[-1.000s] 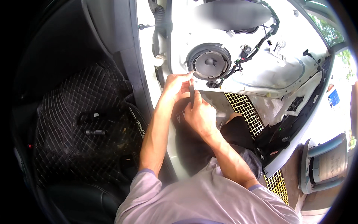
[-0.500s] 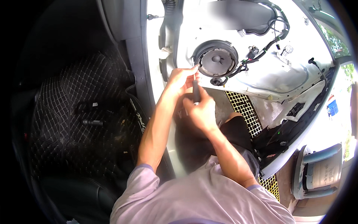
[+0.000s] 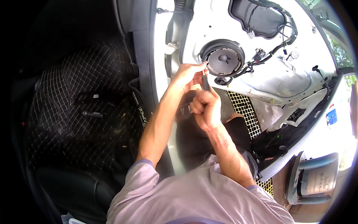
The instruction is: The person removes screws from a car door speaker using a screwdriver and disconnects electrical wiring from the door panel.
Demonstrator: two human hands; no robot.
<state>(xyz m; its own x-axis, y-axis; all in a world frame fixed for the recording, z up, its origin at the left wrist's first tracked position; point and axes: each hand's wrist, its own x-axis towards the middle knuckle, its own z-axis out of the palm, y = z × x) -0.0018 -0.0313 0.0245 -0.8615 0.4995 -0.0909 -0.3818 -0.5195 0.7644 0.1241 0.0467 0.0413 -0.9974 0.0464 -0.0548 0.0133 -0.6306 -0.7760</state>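
A round grey speaker point(image 3: 223, 61) with a black outer ring sits in the bare white door panel point(image 3: 257, 84). My right hand point(image 3: 207, 108) is wrapped around the black handle of a screwdriver point(image 3: 206, 83), whose shaft points up toward the speaker's lower left edge. At that edge, my left hand point(image 3: 189, 76) has its thumb and fingers pinched together beside the screwdriver's tip. Whatever they pinch is too small to make out, and the tip is partly hidden by the fingers.
A black wiring harness point(image 3: 274, 52) runs across the door to the speaker's right. Below the door lies yellow floor grating point(image 3: 246, 112). The car's quilted black floor mat point(image 3: 74, 93), with a dark cylindrical object point(image 3: 92, 114) on it, is at left. A stool point(image 3: 313, 179) stands lower right.
The view has shifted, so the door and speaker appear farther right. My right hand has rotated around the screwdriver handle, its back turned more upward. My left hand stays at the speaker's edge.
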